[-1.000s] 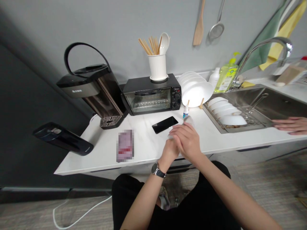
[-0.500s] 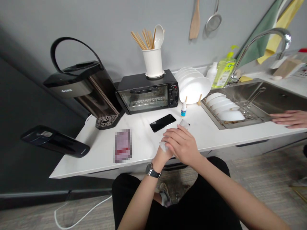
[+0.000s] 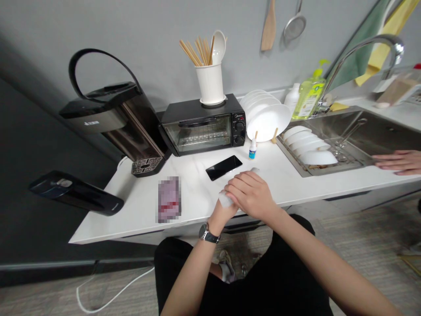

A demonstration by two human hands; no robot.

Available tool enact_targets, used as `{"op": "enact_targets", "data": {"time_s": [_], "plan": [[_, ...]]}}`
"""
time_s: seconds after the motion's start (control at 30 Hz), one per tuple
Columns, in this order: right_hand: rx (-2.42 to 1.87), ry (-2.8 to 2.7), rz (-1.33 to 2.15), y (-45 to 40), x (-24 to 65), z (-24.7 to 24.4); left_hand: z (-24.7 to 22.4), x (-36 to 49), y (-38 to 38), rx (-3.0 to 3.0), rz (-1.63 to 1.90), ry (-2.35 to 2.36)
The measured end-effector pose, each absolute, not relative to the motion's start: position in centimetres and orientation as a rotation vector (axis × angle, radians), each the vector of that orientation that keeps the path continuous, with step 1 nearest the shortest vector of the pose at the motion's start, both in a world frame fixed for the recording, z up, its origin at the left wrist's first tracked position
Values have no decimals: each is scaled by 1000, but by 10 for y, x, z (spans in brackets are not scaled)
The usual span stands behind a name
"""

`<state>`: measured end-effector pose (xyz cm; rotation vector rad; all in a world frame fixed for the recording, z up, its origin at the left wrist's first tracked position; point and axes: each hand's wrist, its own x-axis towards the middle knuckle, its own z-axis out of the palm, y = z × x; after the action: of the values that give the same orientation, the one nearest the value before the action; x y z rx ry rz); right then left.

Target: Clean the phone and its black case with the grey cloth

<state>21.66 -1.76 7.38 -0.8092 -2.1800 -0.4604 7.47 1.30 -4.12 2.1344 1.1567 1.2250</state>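
Observation:
My left hand (image 3: 226, 212), with a dark watch on its wrist, is over the counter's front edge; its fingers are hidden beneath my right hand (image 3: 252, 193). The fingers of my right hand are closed and curled over a whitish, translucent strip (image 3: 225, 199) that lies across the back of my left hand. Another pale piece (image 3: 255, 170) shows just past the right knuckles. Behind the hands lie a black phone (image 3: 224, 167) and a small white bottle with a blue label (image 3: 252, 149), standing upright.
Left on the counter (image 3: 194, 188) are a blurred purple item (image 3: 169, 199), a dark flask (image 3: 77, 193) and a water dispenser (image 3: 131, 123). Behind stand a toaster oven (image 3: 204, 131) and plates (image 3: 268, 123). Bowls (image 3: 309, 147) sit in the sink; another person's hand (image 3: 399, 161) rests at its edge.
My right hand's fingers have curled in more tightly over my left hand. More of the whitish strip shows at the left, and less of the pale piece beyond the knuckles.

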Motion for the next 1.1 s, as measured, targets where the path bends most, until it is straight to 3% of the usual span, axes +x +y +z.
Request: {"op": "enact_targets", "data": {"time_s": [0.1,0.3,0.57,0.8,1.0,1.1], "plan": [[-832,-2137,-439,-7,232,70,-35,75,13,2198,1180,1084],[-1185,-1769,52,-1,243,70,-16,77,8,2235,1008,1111],[-854,-2128,-398,-17,216,72,-34,75,13,2241,1132,1072],[-1100,-1806,-62,-4,241,68,-23,74,13,2242,973,1059],[-864,-2043,-365,-19,203,72,-34,72,13,2178,1215,1047],[-915,-2042,-345,-9,215,71,-29,73,11,2188,1183,1032]]}}
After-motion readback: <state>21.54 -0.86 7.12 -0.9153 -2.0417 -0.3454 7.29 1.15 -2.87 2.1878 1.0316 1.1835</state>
